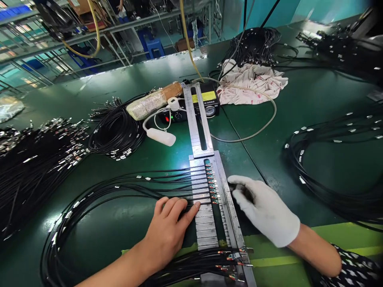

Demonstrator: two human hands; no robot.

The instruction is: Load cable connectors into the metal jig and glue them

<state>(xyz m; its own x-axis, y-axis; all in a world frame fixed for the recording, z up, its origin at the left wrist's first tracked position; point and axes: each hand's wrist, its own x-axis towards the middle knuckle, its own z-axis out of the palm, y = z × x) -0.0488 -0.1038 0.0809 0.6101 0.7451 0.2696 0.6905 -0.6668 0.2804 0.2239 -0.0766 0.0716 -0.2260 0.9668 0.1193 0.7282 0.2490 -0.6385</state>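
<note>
A long metal slotted fixture (206,227) lies on the green table, with several black cables (179,180) seated side by side across its grooves. Their stripped ends (213,185) show small coloured wires and metal connectors at the central slot. My bare left hand (167,229) is closed on a black cable at the fixture's left edge, thumb tip on the grooved plate; its curled fingers partly hide the cable. At the fixture's right side is my white-gloved right hand (265,209), its index finger and thumb apart, nothing visible between them. A bundle of cables (191,263) lies across the near end.
Beyond the fixture stand a black control box (211,101) with a gauge, a white lamp (161,136) and a wrapped roll (149,101). Cable piles (32,167) cover the left; coiled cables (302,167) lie right. A crumpled cloth (254,83) sits at the back.
</note>
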